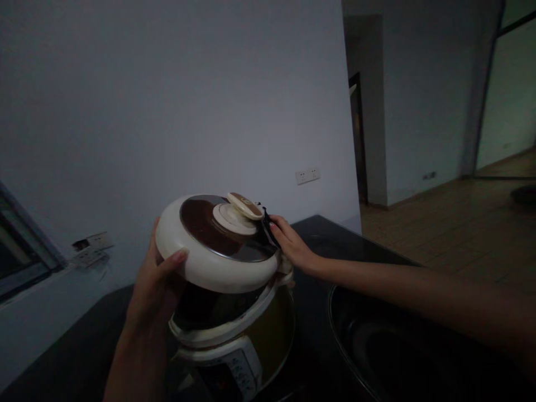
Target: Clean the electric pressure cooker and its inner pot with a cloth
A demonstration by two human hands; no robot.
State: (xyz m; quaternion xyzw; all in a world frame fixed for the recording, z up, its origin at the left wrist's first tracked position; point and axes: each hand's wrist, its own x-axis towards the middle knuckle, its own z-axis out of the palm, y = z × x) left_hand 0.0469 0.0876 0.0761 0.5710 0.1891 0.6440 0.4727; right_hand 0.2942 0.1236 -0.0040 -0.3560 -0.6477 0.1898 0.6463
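Dim room with a pale wall point(167, 100) behind a dark countertop point(320, 229); a twin wall socket point(307, 176) sits above the counter, whose right edge slants toward a wood-toned floor point(419, 223); bare counter lies toward the far corner, while a wide dark pan point(335, 324) crowds the near right side, its rim under the right forearm.

At centre, a rounded white lid point(226, 276) with a brown top is tilted over a round cooker point(272, 329), whose control panel point(243, 368) faces the viewer; the left hand point(153, 282) clasps the lid's left side, thumb on the white rim, other fingers mostly hidden behind it; the right hand point(295, 245) reaches to the opposite side, fingers close together against a black piece (perhaps cloth; it is too dark to tell) point(268, 228), and whether they pinch it cannot be told.

Being round, the lid has no clear long axis; it slopes down to the right, leaving a gap widest at left; its oblong knob point(245, 206) points upward, lengthwise from upper left to lower right.
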